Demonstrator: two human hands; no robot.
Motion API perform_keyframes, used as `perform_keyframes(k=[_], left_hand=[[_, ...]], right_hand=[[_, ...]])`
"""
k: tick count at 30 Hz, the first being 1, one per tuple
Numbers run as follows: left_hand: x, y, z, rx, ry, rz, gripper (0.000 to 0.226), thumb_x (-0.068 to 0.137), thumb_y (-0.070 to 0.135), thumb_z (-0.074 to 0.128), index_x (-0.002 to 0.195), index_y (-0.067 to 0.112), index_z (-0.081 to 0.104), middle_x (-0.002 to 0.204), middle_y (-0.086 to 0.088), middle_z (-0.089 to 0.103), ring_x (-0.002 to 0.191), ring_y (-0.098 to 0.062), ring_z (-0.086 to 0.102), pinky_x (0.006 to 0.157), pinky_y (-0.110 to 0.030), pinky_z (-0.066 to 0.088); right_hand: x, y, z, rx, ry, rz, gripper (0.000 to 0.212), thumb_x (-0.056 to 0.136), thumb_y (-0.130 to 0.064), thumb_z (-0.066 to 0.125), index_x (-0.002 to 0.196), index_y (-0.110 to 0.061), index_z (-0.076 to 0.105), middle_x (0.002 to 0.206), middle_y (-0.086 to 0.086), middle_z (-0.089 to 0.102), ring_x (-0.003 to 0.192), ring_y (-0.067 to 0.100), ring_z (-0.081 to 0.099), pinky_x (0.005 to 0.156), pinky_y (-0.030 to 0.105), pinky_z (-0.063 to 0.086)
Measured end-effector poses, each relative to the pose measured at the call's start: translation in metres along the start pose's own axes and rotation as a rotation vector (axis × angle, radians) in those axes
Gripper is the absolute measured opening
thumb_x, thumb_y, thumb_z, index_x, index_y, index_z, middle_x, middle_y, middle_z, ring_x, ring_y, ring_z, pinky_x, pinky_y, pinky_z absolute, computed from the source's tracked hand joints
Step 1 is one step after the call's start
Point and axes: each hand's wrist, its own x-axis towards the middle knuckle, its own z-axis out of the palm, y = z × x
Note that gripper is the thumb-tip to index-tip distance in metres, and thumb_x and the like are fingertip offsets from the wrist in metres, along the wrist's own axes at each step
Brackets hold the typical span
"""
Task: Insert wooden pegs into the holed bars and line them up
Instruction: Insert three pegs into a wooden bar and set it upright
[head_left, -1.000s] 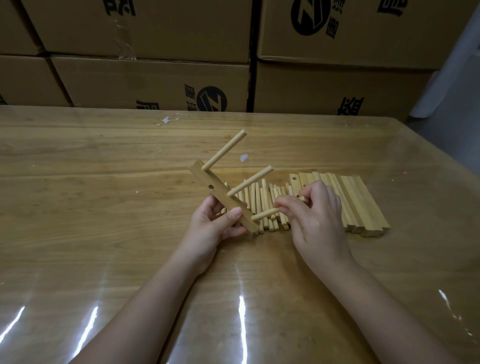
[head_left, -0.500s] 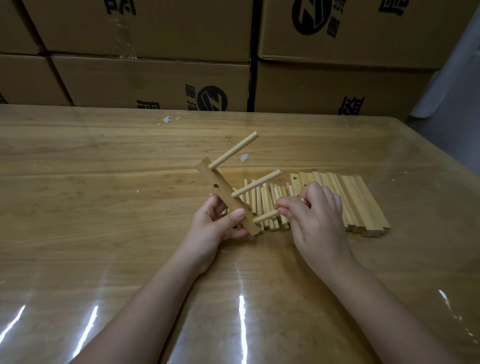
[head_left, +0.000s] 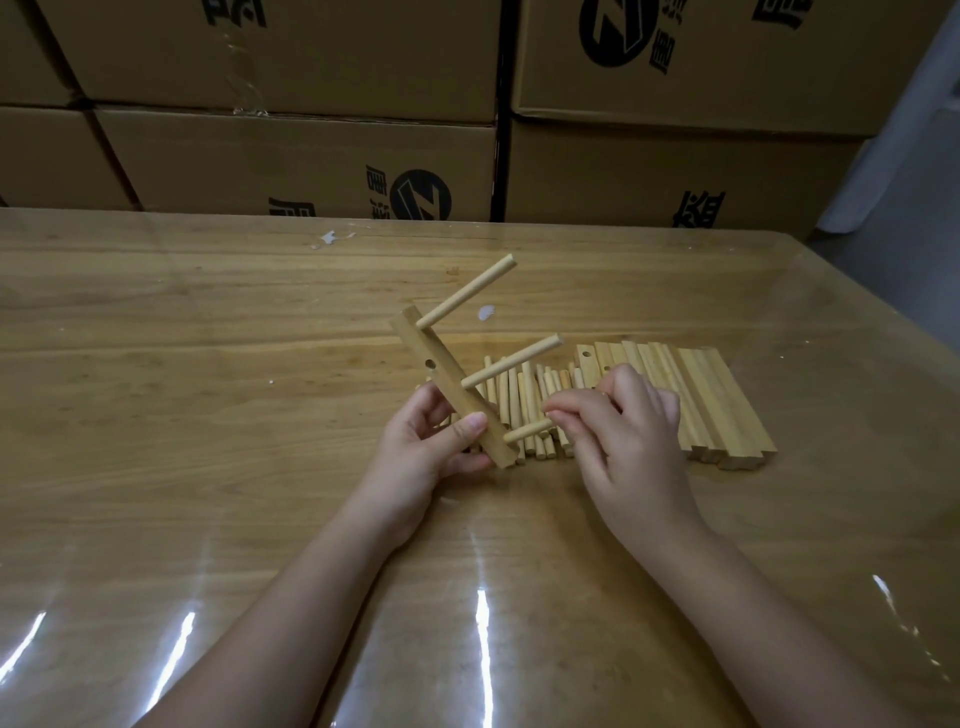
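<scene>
A pale wooden holed bar (head_left: 451, 391) is held tilted above the bench (head_left: 156, 415), with two round pegs (head_left: 511, 361) sticking out up and to the right, an empty hole between them, and a third peg (head_left: 527, 431) at its lower end. The left hand (head_left: 434, 452) grips the bar's lower part, thumb across its face, while the right hand (head_left: 631, 441) pinches the third peg's outer end. Behind the hands lie loose pegs (head_left: 524, 402) and a row of bars (head_left: 701, 400).

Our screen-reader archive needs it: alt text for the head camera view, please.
A person's left hand holds a tilted holed bar over a wooden table, two pegs set in it, while the right hand pinches a third peg at its lower end. Loose pegs and spare bars lie behind.
</scene>
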Motion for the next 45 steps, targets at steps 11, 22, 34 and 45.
perform_keyframes(k=[11, 22, 34, 45], left_hand=[[-0.001, 0.0039, 0.0034, -0.025, -0.005, -0.024, 0.052, 0.077, 0.013, 0.065, 0.128, 0.008, 0.053, 0.122, -0.014, 0.064, 0.105, -0.03, 0.066, 0.069, -0.032, 0.06], [-0.0011, 0.0039, 0.0033, -0.023, 0.006, -0.03, 0.051, 0.077, 0.014, 0.065, 0.126, 0.009, 0.054, 0.116, -0.013, 0.067, 0.1, -0.028, 0.068, 0.066, -0.03, 0.059], [-0.0017, 0.0042, 0.0032, -0.012, -0.001, -0.018, 0.05, 0.076, 0.013, 0.065, 0.125, 0.01, 0.055, 0.116, -0.012, 0.067, 0.096, -0.025, 0.069, 0.063, -0.027, 0.059], [-0.0006, 0.0031, 0.0029, -0.005, 0.001, -0.019, 0.052, 0.075, 0.014, 0.066, 0.126, 0.011, 0.055, 0.116, -0.012, 0.066, 0.097, -0.024, 0.069, 0.061, -0.025, 0.058]], right_hand=[[0.0011, -0.0014, -0.0012, 0.681, -0.048, 0.285, 0.019, 0.091, -0.022, 0.053, 0.108, -0.028, 0.058, 0.102, -0.006, 0.057, 0.096, 0.005, 0.056, 0.083, 0.016, 0.044], [0.0032, -0.0045, -0.0046, 0.961, -0.072, 0.387, 0.028, 0.09, -0.001, 0.053, 0.109, -0.02, 0.059, 0.102, -0.006, 0.069, 0.098, 0.007, 0.064, 0.078, 0.018, 0.051], [0.0046, -0.0025, -0.0021, 1.016, -0.059, 0.474, 0.018, 0.088, 0.003, 0.054, 0.095, -0.012, 0.061, 0.09, 0.001, 0.071, 0.088, 0.012, 0.068, 0.069, 0.02, 0.054], [0.0041, -0.004, -0.001, 1.002, -0.044, 0.526, 0.016, 0.088, 0.004, 0.055, 0.093, -0.01, 0.06, 0.089, 0.003, 0.072, 0.086, 0.012, 0.069, 0.069, 0.021, 0.054]])
